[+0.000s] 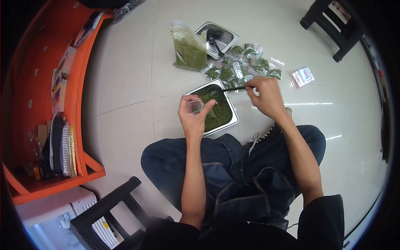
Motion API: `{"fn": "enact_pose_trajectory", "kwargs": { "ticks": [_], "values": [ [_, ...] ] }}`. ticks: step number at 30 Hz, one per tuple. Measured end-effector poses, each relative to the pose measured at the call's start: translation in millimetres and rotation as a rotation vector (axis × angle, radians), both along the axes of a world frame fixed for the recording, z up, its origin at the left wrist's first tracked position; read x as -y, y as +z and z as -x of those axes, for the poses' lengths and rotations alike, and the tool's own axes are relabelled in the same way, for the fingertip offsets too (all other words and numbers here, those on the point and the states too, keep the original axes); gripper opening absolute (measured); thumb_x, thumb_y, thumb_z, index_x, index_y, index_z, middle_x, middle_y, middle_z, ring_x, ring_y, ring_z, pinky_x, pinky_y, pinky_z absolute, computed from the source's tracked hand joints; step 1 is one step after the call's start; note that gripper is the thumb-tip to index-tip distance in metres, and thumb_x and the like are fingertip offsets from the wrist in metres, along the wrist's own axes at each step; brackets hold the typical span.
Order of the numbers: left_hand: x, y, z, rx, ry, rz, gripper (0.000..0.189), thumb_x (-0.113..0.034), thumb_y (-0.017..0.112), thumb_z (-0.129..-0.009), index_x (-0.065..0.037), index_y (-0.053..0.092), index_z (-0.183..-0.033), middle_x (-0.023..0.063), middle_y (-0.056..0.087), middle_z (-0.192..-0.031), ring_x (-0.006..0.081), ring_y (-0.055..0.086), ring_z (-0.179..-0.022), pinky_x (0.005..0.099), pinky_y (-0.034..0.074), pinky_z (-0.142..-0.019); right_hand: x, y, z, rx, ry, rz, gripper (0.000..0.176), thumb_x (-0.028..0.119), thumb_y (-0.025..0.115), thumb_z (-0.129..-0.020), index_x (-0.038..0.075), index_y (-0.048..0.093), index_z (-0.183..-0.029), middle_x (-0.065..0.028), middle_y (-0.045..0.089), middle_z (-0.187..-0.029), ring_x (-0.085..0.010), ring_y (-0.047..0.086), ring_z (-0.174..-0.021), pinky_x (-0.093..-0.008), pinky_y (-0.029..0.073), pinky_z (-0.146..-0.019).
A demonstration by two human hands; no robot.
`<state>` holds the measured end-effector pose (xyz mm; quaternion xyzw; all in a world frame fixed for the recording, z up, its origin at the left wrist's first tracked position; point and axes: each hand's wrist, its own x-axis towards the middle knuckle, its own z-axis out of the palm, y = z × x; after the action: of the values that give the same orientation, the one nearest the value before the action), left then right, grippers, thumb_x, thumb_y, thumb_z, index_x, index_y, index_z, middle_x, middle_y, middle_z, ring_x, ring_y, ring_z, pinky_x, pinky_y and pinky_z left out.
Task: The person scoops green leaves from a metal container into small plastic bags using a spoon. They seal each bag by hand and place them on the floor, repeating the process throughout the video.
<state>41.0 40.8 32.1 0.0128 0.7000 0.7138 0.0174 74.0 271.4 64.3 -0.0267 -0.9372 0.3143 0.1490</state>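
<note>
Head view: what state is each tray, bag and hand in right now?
Left hand: fingers pinch a small clear bag.
Right hand: fingers grip a dark spoon.
Near tray: partly filled with green leaf.
Far tray: nearly empty, scoop inside.
Large bag: upright, holding green leaf.
Small filled bags: heaped on the floor.

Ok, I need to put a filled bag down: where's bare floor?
Bare floor lies left of the herb tray, toward the orange shelf, and right of the right hand, below the flat packet. Crowded behind the tray, among the small bags.
</note>
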Motion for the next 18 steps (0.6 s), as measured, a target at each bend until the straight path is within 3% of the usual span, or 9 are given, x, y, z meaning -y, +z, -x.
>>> {"fn": "enact_pose_trajectory", "kwargs": {
  "ticks": [3,6,8,10,12,13,16,18],
  "values": [
    [1.7,-1.4,1.5,0.019,0.071,-0.353,0.039,-0.001,0.085,-0.074,-0.010,0.052,-0.092,0.0008,0.054,-0.091,0.0078,0.050,-0.082,0.0219,0.044,-0.075,21.9,-25.3,9.7,0.150,0.136,-0.220,0.016,0.011,0.063,-0.082,0.008,0.074,-0.092,-0.0114,0.071,-0.090,-0.0292,0.065,-0.089,-0.0466,0.040,-0.089],
    [2.7,-5.3,0.0,0.030,0.042,-0.333,0.035,-0.001,0.081,-0.079,-0.010,0.052,-0.097,0.0015,0.054,-0.096,0.0090,0.051,-0.088,0.0235,0.043,-0.083,40.4,-35.7,15.6,0.177,0.184,-0.223,0.020,0.014,0.063,-0.083,0.006,0.073,-0.099,-0.0133,0.070,-0.097,-0.0300,0.064,-0.096,-0.0476,0.039,-0.095],
    [-1.7,-4.9,-1.2,-0.016,0.051,-0.225,0.038,-0.004,0.083,-0.078,-0.009,0.051,-0.097,0.0009,0.053,-0.093,0.0086,0.050,-0.084,0.0230,0.043,-0.077,51.4,-31.5,11.1,-0.258,0.212,-0.234,0.024,0.018,0.064,-0.084,0.006,0.072,-0.103,-0.0152,0.068,-0.102,-0.0305,0.063,-0.100,-0.0497,0.037,-0.098],
    [-4.9,-4.8,-1.3,-0.060,0.076,-0.122,0.041,-0.008,0.085,-0.077,-0.009,0.050,-0.097,0.0003,0.051,-0.091,0.0082,0.049,-0.080,0.0225,0.042,-0.071,58.6,-19.7,6.4,-0.278,0.270,-0.138,0.030,0.018,0.068,-0.082,0.004,0.070,-0.109,-0.0181,0.065,-0.107,-0.0331,0.062,-0.101,-0.0482,0.041,-0.095],
    [-6.8,-4.4,-4.5,0.031,-0.011,-0.101,0.041,-0.014,0.084,-0.079,-0.009,0.049,-0.099,-0.0003,0.050,-0.089,0.0086,0.048,-0.079,0.0233,0.042,-0.070,66.1,-6.5,1.3,0.059,0.471,0.408,0.039,0.016,0.074,-0.079,0.000,0.066,-0.113,-0.0191,0.066,-0.110,-0.0349,0.063,-0.103,-0.0434,0.046,-0.093],
    [-5.9,-5.8,-2.1,0.027,-0.052,-0.084,0.043,-0.020,0.084,-0.081,-0.009,0.048,-0.102,-0.0001,0.050,-0.089,0.0096,0.051,-0.083,0.0237,0.044,-0.072,73.0,-12.8,-0.3,-0.032,0.458,0.399,0.043,0.013,0.076,-0.075,-0.003,0.064,-0.113,-0.0206,0.066,-0.104,-0.0366,0.063,-0.097,-0.0422,0.050,-0.085],
    [-5.7,-5.5,-5.8,0.132,-0.149,-0.231,0.044,-0.024,0.083,-0.082,-0.009,0.047,-0.105,0.0011,0.052,-0.091,0.0111,0.055,-0.087,0.0236,0.046,-0.075,80.2,-24.6,-5.4,0.068,0.393,0.435,0.044,0.014,0.076,-0.075,-0.003,0.064,-0.113,-0.0198,0.067,-0.099,-0.0365,0.063,-0.093,-0.0426,0.050,-0.083],
    [-4.4,-4.0,-8.2,0.133,-0.187,-0.212,0.042,-0.026,0.079,-0.085,-0.009,0.047,-0.106,0.0017,0.053,-0.093,0.0118,0.057,-0.090,0.0242,0.047,-0.078,85.0,-31.8,-6.1,-0.020,0.360,0.466,0.035,0.012,0.074,-0.079,-0.003,0.066,-0.109,-0.0183,0.068,-0.095,-0.0339,0.065,-0.088,-0.0410,0.052,-0.077]
  ]
}}
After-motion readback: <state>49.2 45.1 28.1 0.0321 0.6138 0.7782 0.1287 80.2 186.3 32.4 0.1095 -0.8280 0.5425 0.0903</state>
